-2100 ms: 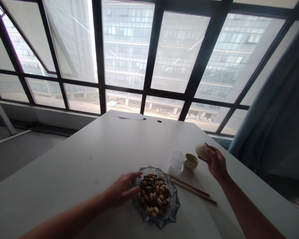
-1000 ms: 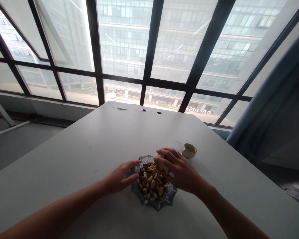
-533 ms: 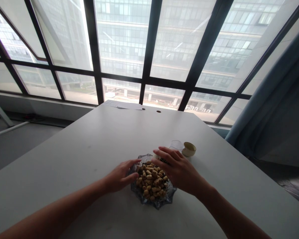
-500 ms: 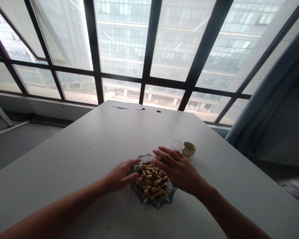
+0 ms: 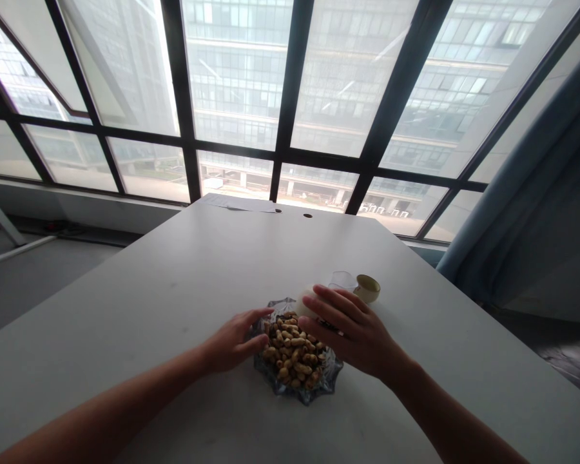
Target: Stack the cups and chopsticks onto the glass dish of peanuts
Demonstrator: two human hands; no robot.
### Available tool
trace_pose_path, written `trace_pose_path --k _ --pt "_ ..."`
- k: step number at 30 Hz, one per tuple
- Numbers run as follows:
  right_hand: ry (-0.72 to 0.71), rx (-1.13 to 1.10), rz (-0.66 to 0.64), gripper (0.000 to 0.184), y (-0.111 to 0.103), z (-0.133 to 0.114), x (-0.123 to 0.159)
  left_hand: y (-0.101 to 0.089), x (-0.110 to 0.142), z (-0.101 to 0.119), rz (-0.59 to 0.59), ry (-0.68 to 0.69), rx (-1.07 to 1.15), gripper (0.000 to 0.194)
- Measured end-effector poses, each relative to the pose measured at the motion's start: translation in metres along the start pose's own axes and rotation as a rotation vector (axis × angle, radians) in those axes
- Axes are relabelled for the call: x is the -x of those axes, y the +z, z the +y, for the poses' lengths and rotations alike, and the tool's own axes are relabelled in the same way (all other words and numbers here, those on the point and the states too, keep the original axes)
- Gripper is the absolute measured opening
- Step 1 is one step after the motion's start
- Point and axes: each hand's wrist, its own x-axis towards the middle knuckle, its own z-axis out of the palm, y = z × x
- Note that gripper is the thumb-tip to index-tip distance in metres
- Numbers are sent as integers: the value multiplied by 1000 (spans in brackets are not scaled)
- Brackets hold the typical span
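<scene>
Tall windows (image 5: 328,77) in dark frames back the scene, with a building (image 5: 241,71) outside and a blue curtain (image 5: 531,167) at the right; a white desk (image 5: 183,258) runs from the person up to the glass. Right hand (image 5: 357,332): fingers bent side by side around a pale cup (image 5: 304,303), grasping it above the far right part of a glass bowl (image 5: 307,394). Most of the cup is hidden by these fingers, so its mouth cannot be made out. Left hand (image 5: 227,341): fingers parted from the thumb, unclenched, at the left rim of the bowl; whether they press on the glass cannot be told from where one stands.

Within the bowl, which has a scalloped, pointed rim and sits on the near half of the desk, lies a heap of peanuts (image 5: 294,351) in their shells. Beyond the right hand, toward the desk's right edge, are a clear tub (image 5: 342,280) and, just to its right, a green cup (image 5: 367,289), upright. Farther out, papers (image 5: 244,204) lie flat along the far edge near the left corner, and two round holes (image 5: 308,216) pierce the desktop to their right.
</scene>
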Motion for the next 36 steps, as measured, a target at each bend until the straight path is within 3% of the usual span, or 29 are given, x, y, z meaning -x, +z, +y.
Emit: trace_pose_path --k 4,13,18,21,27,32,36 --pt "304 -345 150 57 -4 4 -3 -1 0 1 -7 -20 -2 60" --pt "734 -830 213 69 -2 11 3 0 0 1 -15 -41 -16 63" --pt "1125 -599 633 64 13 43 26 0 0 1 -8 -30 -21 62" --pt "1203 -475 767 72 26 66 48 0 0 1 -11 -36 -23 63" --pt "1276 -449 645 72 39 86 76 -1 1 1 -29 -48 -14 64" --pt "1373 -228 713 75 35 105 101 -1 1 0 -16 -54 -13 62" --pt "1438 -198 698 79 38 117 125 2 1 -3 -3 -38 4 62"
